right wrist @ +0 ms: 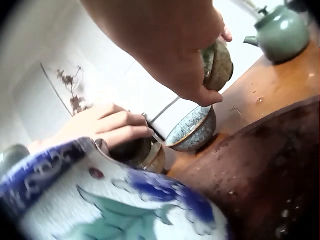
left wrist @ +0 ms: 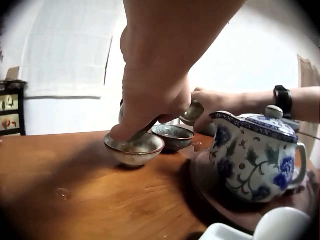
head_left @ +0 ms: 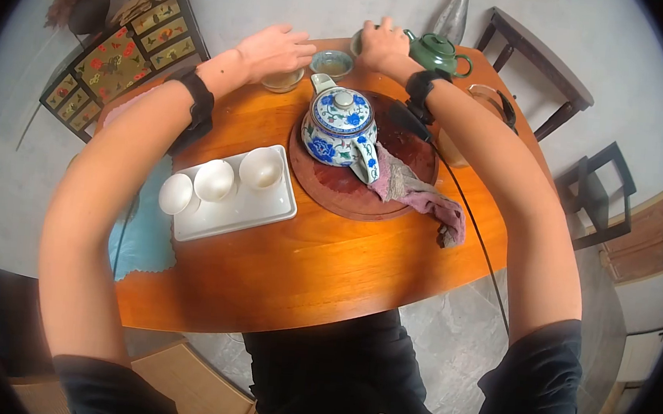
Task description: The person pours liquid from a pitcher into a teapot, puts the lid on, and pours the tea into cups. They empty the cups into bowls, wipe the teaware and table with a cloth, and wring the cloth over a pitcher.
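At the table's far side my left hand (head_left: pixel 272 53) holds a dark cup (right wrist: pixel 131 151), mostly hidden by the fingers, low over a pale brown-rimmed tea cup (left wrist: pixel 135 150). To its right, my right hand (head_left: pixel 383 49) grips a greenish-brown tea cup (right wrist: pixel 220 65), tilted on its side, with thumb and fingers round it. Between the hands stands a blue-grey speckled cup (head_left: pixel 332 64) with liquid inside. Nearer me, a blue-flowered white teapot (head_left: pixel 339 126) sits lidded on a round reddish-brown tray (head_left: pixel 325 195).
Three white cups (head_left: pixel 214 181) stand on a white tray (head_left: pixel 236 227) at the left. A pink-grey cloth (head_left: pixel 426 195) hangs over the round tray's edge. A green teapot (head_left: pixel 437 54) and a glass pitcher (head_left: pixel 453 146) are at the right. A black cable (head_left: pixel 478 226) crosses the table.
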`<state>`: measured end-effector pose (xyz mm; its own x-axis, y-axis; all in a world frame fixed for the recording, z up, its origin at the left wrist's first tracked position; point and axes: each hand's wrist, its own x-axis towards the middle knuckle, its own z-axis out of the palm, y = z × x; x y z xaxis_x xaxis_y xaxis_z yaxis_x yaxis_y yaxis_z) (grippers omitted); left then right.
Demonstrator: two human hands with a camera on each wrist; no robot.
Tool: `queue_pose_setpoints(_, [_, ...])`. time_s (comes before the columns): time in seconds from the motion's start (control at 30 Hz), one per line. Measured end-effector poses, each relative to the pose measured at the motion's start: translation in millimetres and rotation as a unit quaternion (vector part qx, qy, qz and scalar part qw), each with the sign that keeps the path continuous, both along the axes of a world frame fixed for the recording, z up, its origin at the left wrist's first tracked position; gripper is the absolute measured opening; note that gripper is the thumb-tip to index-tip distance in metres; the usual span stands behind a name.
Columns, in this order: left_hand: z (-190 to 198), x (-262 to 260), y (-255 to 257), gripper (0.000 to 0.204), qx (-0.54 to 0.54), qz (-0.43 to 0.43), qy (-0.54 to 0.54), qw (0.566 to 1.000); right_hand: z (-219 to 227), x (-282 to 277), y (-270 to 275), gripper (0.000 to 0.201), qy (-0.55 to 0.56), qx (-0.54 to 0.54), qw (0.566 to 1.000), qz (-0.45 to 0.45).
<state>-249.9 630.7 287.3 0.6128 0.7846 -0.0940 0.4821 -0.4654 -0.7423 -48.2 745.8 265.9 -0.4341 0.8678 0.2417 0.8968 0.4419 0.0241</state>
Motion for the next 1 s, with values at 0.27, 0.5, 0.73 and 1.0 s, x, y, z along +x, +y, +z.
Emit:
queue_pose_setpoints(0.27, [7.8, -11.4, -17.2, 0.067, 0.069, -0.013, -0.060, 0.996, -14.0, 27.6, 29.2, 0.075, 0.071, -0.243, 0.965, -0.073])
queue_pose_setpoints(0.5, [1.4, -70.5, -44.8, 0.081, 0.059, 0.336, -0.425, 0.839, -14.5, 32.2, 12.6, 0.087, 0.005, -0.208, 0.977, -0.039])
queue_pose_setpoints(0.73, [-40.2, -91.8, -76.4, 0.086, -0.067, 0.411, -0.483, 0.770, 0.4, -6.7, 4.9, 0.102, -0.045, -0.118, 0.961, 0.247])
queue_pose_setpoints(1.0, [-45.6, -83.0, -90.0, 0.091, -0.078, 0.400, -0.505, 0.761, -16.1, -25.2, 16.5, 0.089, -0.011, -0.161, 0.951, 0.265])
